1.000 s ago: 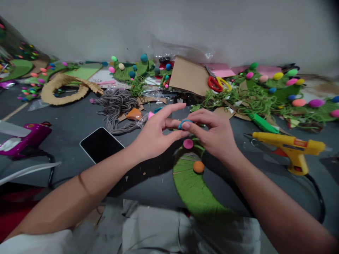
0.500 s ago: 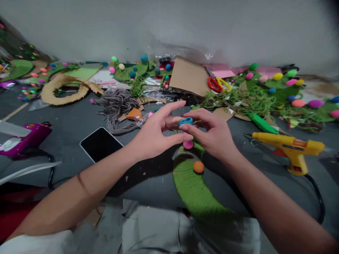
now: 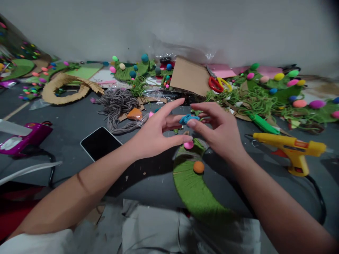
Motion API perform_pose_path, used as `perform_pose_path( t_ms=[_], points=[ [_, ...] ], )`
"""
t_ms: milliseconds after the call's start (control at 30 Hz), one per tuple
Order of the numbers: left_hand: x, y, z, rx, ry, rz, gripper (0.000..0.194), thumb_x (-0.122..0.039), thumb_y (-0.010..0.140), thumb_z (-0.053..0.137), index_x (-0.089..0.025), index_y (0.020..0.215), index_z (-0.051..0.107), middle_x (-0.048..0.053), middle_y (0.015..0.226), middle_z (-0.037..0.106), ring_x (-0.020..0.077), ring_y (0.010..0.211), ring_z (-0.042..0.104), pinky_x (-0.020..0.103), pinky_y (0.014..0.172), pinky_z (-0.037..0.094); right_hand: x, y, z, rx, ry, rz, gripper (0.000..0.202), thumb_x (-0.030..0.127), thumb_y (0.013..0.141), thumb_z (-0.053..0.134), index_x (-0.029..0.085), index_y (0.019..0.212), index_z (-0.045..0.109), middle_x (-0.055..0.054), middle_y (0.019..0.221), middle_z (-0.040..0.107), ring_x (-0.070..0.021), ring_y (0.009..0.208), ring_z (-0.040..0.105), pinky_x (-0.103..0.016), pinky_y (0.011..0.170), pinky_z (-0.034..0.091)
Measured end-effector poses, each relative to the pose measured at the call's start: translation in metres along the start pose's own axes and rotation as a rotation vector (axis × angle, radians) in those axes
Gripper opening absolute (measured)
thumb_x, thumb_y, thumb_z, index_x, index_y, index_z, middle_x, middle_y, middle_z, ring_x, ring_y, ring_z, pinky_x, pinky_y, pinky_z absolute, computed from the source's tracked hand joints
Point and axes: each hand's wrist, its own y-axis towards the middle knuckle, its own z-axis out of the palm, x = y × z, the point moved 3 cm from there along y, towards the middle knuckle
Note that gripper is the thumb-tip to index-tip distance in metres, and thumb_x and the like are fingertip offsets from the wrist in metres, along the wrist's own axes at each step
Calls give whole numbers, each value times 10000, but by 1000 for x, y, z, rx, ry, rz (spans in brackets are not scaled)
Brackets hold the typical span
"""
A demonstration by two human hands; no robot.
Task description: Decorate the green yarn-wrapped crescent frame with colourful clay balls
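A small coil of blue yarn (image 3: 189, 119) sits at the fingertips between my two hands. My left hand (image 3: 156, 132) has its index finger and thumb stretched apart, while the coil appears looped around its middle fingertips. On the near side of the coil, the thumb of my right hand (image 3: 217, 130) presses against it, with the fingers curved behind. Below them lies a curved green yarn-wrapped form (image 3: 188, 187), running toward my lap. An orange ball (image 3: 198, 167) and a pink ball (image 3: 188, 144) rest on it, the pink one just beneath my left thumb.
A yellow glue gun (image 3: 293, 144) stands at right near a green brush-like tool (image 3: 265, 123). Leftward are a phone (image 3: 100, 143), a purple device (image 3: 29, 139), grey yarn (image 3: 119, 106) and a tan wrapped ring (image 3: 47, 93). Scissors (image 3: 215, 84) and cardboard (image 3: 189, 76) lie behind.
My right hand has shifted slightly right, and its fingers have spread a little away from my left hand. The blue coil looks more stretched sideways. My left hand stays nearly still.
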Motion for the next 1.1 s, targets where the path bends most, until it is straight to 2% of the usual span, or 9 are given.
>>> perform_pose_path(
  t_ms=[133,300,433,567,667,767,867,1000,1100],
  points=[
    [2,-1,1,1,-51,-27,812,-270,849,840,-283,1548,427,32,1083,815,236,1022,802,374,950,649,12,-5,13,85,-34,-92,113,318,846,855,254,935,824,-30,989,765,-175,910,717,-312,778,585],
    [0,-2,-3,-75,10,-23,647,-299,887,809,-228,1463,524,32,928,828,213,890,815,315,832,658,10,0,-1,-75,-84,-81,111,286,858,837,249,768,785,-23,869,746,-169,797,696,-313,693,570],
    [-1,0,-4,-89,-26,-18,801,-277,812,876,-247,1506,476,44,1051,826,240,1003,805,365,938,663,0,5,-16,-161,-41,-9,128,364,869,829,250,923,803,-30,921,764,-169,787,694,-316,684,560],
    [0,0,-1,-38,-109,-18,877,-240,757,914,-290,1509,466,30,1151,809,259,1101,785,391,986,658,2,1,-3,3,11,-5,341,360,839,860,269,1160,787,-39,1084,772,-178,895,719,-323,752,581],
    [0,-1,-1,-31,-106,-31,797,-226,806,875,-276,1496,479,23,1088,824,226,1013,806,360,953,660,9,-4,11,90,-4,-86,200,310,852,852,253,1041,820,-35,1021,778,-177,942,722,-309,776,575],
    [-1,-1,-4,-79,-33,-52,683,-278,837,855,-226,1442,543,26,950,832,219,906,816,340,876,665,11,-4,11,15,-61,-120,36,256,854,846,249,876,818,-17,903,770,-161,852,710,-302,748,563],
    [-3,0,-7,-118,33,-50,651,-317,838,855,-214,1418,580,30,908,830,226,880,815,347,852,663,4,1,-1,-85,-70,-84,73,267,863,833,244,811,787,-12,848,749,-163,794,692,-304,694,545],
    [-4,0,-6,-107,-12,-38,836,-300,755,922,-247,1482,510,56,1141,820,259,1076,791,398,1007,637,-4,4,-13,-127,-20,-2,128,344,872,824,257,963,801,-24,945,767,-169,796,691,-320,692,544],
    [-3,-1,-2,-52,-43,-30,955,-265,709,950,-269,1525,454,66,1272,783,276,1213,741,411,1083,604,-1,1,-3,4,-10,10,336,385,833,860,270,1140,786,-40,1078,773,-188,900,717,-337,763,573]
  ],
)
